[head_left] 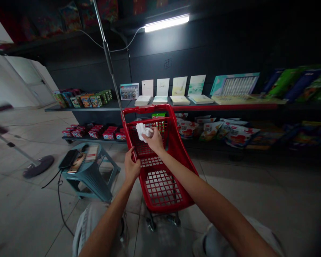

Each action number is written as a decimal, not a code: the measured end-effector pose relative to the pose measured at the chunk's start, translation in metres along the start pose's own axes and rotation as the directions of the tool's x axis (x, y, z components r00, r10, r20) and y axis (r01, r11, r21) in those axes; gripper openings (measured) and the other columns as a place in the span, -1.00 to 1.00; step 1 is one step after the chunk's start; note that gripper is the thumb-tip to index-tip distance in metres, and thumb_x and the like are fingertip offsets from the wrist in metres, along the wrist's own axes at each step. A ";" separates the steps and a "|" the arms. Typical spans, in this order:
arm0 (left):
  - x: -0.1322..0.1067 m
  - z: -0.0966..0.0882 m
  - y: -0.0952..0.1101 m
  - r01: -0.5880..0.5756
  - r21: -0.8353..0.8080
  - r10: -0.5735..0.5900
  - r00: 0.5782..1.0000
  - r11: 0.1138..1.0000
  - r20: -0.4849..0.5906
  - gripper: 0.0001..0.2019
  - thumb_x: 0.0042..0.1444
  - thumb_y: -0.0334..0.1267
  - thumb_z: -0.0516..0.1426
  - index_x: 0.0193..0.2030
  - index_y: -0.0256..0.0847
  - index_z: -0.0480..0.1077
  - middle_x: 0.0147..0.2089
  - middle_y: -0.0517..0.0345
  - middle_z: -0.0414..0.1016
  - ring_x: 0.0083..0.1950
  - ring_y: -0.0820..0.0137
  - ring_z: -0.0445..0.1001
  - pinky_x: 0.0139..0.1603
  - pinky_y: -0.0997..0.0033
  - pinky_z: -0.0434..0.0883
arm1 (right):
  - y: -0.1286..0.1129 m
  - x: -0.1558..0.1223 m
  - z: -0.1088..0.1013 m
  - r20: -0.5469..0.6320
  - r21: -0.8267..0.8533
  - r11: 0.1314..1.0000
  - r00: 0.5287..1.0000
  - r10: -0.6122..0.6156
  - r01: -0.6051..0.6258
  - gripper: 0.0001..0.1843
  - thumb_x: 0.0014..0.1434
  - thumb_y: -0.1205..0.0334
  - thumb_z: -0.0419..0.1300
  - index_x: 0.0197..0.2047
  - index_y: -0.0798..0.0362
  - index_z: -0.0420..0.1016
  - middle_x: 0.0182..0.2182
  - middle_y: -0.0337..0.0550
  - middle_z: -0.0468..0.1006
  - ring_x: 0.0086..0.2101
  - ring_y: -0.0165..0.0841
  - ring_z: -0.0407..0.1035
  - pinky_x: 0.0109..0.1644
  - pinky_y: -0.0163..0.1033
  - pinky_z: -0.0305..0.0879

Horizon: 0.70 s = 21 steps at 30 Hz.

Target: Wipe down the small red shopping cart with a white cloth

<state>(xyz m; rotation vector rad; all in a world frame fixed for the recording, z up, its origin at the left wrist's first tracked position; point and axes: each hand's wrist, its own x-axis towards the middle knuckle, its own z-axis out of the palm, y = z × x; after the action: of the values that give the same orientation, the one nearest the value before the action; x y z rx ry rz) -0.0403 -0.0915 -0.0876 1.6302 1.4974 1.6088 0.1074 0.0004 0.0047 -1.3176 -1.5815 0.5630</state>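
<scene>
A small red plastic shopping cart [186, 160] stands on the floor right in front of me, with a grid-like basket and wheels below. My left hand [132, 165] is closed around the cart's left rim. In my right hand [155, 141] I hold a crumpled white cloth [142, 130], over the upper part of the basket. Whether the cloth touches the grid there I cannot tell. My right forearm reaches across the basket and hides part of its right side.
A blue-grey stool [89, 178] at the left carries a phone and a black device with a cable. Behind the cart a dark shelf [96, 106] holds books, boxes and snack bags [239, 132]. A pole stand's round base [39, 166] is at far left.
</scene>
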 end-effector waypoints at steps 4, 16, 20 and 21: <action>-0.006 0.004 0.012 0.023 0.037 -0.021 0.998 0.999 -0.051 -0.30 0.02 -0.51 0.12 0.36 -0.08 0.30 0.29 -0.03 0.38 0.32 0.15 0.42 0.40 -0.03 0.37 | -0.006 0.032 0.027 -0.130 -0.138 0.980 0.978 -0.164 0.146 -0.60 0.33 0.11 0.17 0.17 0.09 0.35 0.09 0.13 0.46 0.09 -0.14 0.32 0.22 -0.11 0.24; -0.010 0.007 0.015 -0.038 0.069 0.041 0.998 0.997 -0.042 -0.27 0.01 -0.55 0.09 0.36 -0.05 0.32 0.24 -0.03 0.39 0.29 0.16 0.43 0.39 0.03 0.38 | 0.101 -0.032 0.086 0.348 -0.457 0.890 0.924 0.161 0.017 -0.44 0.24 0.32 0.22 0.31 -0.01 0.39 0.24 0.03 0.40 0.15 -0.26 0.36 0.12 -0.30 0.28; -0.009 0.006 0.027 0.000 0.077 0.005 0.998 0.997 -0.062 -0.31 -0.03 -0.55 0.11 0.31 -0.10 0.39 0.19 -0.01 0.42 0.25 0.20 0.45 0.38 0.09 0.37 | 0.117 -0.027 0.071 0.389 -0.475 0.879 0.886 0.250 -0.040 -0.59 0.10 0.27 0.38 0.05 0.05 0.58 -0.07 -0.01 0.61 -0.06 -0.24 0.50 -0.03 -0.32 0.32; -0.009 0.006 0.029 0.005 0.074 0.000 0.998 0.997 -0.065 -0.30 -0.04 -0.55 0.11 0.30 -0.11 0.39 0.19 0.00 0.42 0.25 0.22 0.44 0.38 0.11 0.37 | 0.118 -0.019 0.066 0.377 -0.474 0.880 0.892 0.249 -0.046 -0.61 0.14 0.26 0.35 0.06 0.05 0.57 -0.08 -0.01 0.61 -0.07 -0.24 0.50 -0.03 -0.32 0.32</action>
<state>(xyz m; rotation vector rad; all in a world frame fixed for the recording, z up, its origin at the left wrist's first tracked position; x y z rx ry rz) -0.0211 -0.1067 -0.0680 1.6289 1.6093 1.6368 0.1054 0.0341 -0.1278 -1.7703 -2.0743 0.6343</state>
